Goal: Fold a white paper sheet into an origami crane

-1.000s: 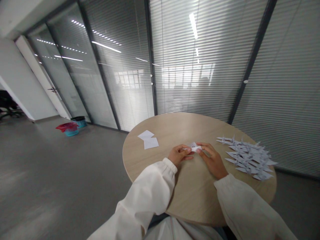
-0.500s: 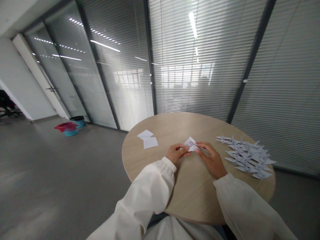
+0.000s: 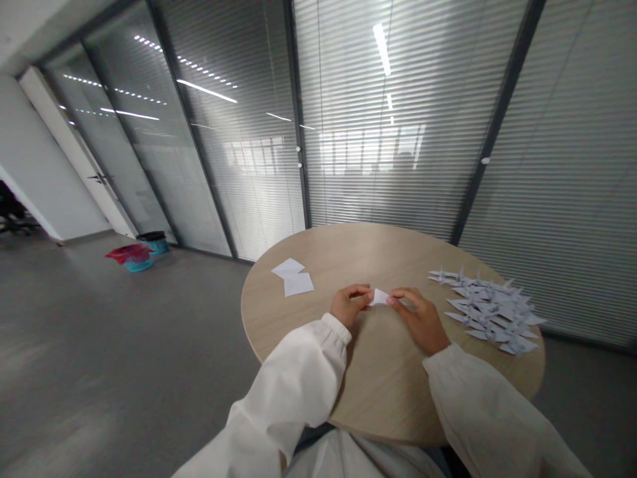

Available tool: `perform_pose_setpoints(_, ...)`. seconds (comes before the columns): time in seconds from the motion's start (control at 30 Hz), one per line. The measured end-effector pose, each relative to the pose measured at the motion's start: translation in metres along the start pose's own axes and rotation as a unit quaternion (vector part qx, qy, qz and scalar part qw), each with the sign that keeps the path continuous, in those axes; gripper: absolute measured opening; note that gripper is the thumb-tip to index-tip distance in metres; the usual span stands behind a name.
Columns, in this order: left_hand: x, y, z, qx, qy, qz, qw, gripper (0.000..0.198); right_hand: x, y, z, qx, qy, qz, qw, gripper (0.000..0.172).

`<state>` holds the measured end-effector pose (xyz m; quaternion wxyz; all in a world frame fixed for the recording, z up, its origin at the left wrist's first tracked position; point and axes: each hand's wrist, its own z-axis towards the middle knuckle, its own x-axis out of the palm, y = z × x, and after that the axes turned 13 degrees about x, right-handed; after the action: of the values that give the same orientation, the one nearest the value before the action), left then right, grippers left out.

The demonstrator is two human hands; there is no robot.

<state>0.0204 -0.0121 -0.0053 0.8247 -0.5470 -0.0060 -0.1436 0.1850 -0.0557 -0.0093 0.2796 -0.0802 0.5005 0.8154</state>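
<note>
One left hand [image 3: 350, 305] and one right hand [image 3: 421, 318], each grip pinched on an end of folded paper [image 3: 380, 297] over the worktop [image 3: 388, 398], apparently hold it taut; cranes [image 3: 495, 312] crowd the right, sheets [image 3: 298, 284] lie left, seemingly out of the way.

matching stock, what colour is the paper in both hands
The held paper is white (head view).

The fingers [image 3: 404, 293] hide both ends of the folded white paper [image 3: 380, 297].
</note>
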Motion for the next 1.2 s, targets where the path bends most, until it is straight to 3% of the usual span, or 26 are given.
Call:
perform_pose_setpoints(0.2, -0.002, 0.003, -0.001, 0.103, 0.009, 0.144, 0.984, 0.017, 0.000, 0.003, 0.001, 0.034, -0.007, -0.013, 0.999, 0.029)
perform_pose_setpoints(0.4, 0.000, -0.007, -0.003, 0.130, 0.064, 0.211, 0.967, 0.028, 0.000, 0.005, 0.002, 0.055, -0.034, -0.012, 0.998, 0.031)
perform_pose_setpoints(0.53, 0.002, -0.011, -0.005, 0.114, 0.091, 0.188, 0.971, 0.028, 0.000, 0.011, 0.002, 0.051, -0.020, 0.009, 0.998, 0.032)
perform_pose_setpoints(0.7, 0.004, -0.011, -0.004, 0.070, 0.086, 0.116, 0.987, 0.029, -0.001, 0.014, 0.000, 0.068, -0.029, 0.034, 0.997, 0.033)
perform_pose_setpoints(1.03, 0.007, -0.013, -0.003, 0.015, 0.028, -0.048, 0.998, 0.036, -0.005, 0.015, 0.000, -0.084, -0.069, -0.018, 0.994, 0.019)
perform_pose_setpoints(1.2, 0.008, -0.015, -0.003, 0.010, 0.036, -0.059, 0.998, 0.037, -0.005, 0.017, 0.000, -0.094, -0.073, -0.038, 0.992, 0.021)
